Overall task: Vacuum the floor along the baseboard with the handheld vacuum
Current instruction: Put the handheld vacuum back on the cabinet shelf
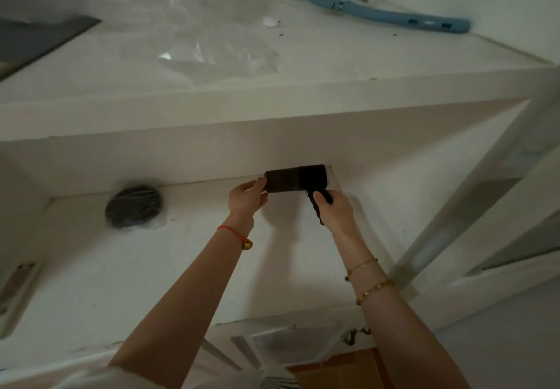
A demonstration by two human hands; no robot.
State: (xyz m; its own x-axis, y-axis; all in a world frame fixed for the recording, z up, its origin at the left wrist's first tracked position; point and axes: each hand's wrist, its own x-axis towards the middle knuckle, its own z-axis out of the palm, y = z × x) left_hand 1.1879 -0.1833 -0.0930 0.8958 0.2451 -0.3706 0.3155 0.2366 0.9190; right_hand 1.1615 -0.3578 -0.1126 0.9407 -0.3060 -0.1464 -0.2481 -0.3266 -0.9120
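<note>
A black handheld vacuum (pixel 295 178) lies sideways at the back of a white shelf (pixel 121 261), close to the rear corner. My right hand (pixel 331 208) grips its ribbed handle, which points down toward me. My left hand (pixel 247 197) holds the left end of the vacuum's cylindrical body with fingertips and thumb. No floor or baseboard shows near the vacuum.
A dark round object in clear plastic (pixel 133 206) lies on the shelf to the left. The upper shelf holds crumpled plastic sheeting (pixel 194 40) and a blue tool (pixel 388 10). A white post (pixel 472 182) slants down at right. Wooden floor (pixel 342 370) shows below.
</note>
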